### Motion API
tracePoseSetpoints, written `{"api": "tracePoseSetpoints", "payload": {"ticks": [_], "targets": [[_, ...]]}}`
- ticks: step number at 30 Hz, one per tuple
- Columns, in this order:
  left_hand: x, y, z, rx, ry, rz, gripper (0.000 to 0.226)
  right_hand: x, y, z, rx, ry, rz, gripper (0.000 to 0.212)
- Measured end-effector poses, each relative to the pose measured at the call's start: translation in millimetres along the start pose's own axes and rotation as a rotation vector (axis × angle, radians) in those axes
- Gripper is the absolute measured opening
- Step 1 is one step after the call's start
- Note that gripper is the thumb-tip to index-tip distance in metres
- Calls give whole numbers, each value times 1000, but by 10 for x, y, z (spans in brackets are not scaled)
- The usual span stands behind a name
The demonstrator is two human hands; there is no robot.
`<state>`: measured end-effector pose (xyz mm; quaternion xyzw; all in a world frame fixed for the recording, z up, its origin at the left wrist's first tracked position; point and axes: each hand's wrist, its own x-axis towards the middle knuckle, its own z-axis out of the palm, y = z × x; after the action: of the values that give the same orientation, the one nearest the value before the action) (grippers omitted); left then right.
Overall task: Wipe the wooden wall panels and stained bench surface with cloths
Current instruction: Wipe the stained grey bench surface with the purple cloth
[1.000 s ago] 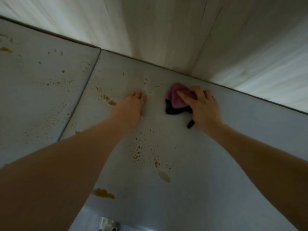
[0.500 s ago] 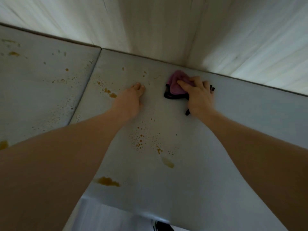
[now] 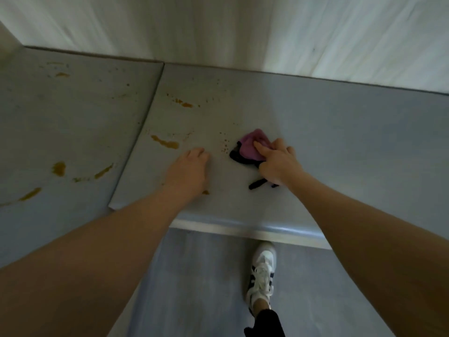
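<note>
1. Pale wooden wall panels (image 3: 243,27) fill the top of the head view, their grain blurred, meeting the bench along its far edge.
2. The grey bench surface (image 3: 340,147) runs across the middle of the view in two sections joined at a seam, its rounded front edge catching light above the grey floor (image 3: 194,276).
3. The left hand (image 3: 188,170) lies flat on the bench near the front edge, fingers straight and together, holding nothing.
4. The right hand (image 3: 277,162) presses down on a bunched pink cloth (image 3: 252,147), forefinger stretched over its top; black trim of the cloth shows beside and beneath the palm.
5. One white shoe (image 3: 262,271) with dark stripes stands on the floor just below the bench edge.
6. Yellow-brown stains (image 3: 165,143) streak both sections: smears left of the seam, a long blot just beyond the left hand, and fine specks immediately left of the cloth.
</note>
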<state>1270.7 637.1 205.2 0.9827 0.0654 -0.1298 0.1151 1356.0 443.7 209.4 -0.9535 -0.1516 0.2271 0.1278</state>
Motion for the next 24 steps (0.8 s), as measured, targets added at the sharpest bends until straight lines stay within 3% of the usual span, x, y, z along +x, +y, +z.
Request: {"api": "tracePoseSetpoints", "payload": {"ticks": [5, 9, 14, 24], "targets": [[-121, -38, 78, -26, -32, -10, 62, -298, 147, 123, 134, -43, -100, 79], [-110, -105, 77, -9, -25, 48, 69, -5, 230, 118, -25, 95, -147, 68], [-35, -104, -8, 93, -21, 74, 69, 662, 163, -132, -67, 235, -25, 61], [-16, -66, -48, 158, -79, 53, 53, 45, 103, 181, -188, 197, -295, 50]]}}
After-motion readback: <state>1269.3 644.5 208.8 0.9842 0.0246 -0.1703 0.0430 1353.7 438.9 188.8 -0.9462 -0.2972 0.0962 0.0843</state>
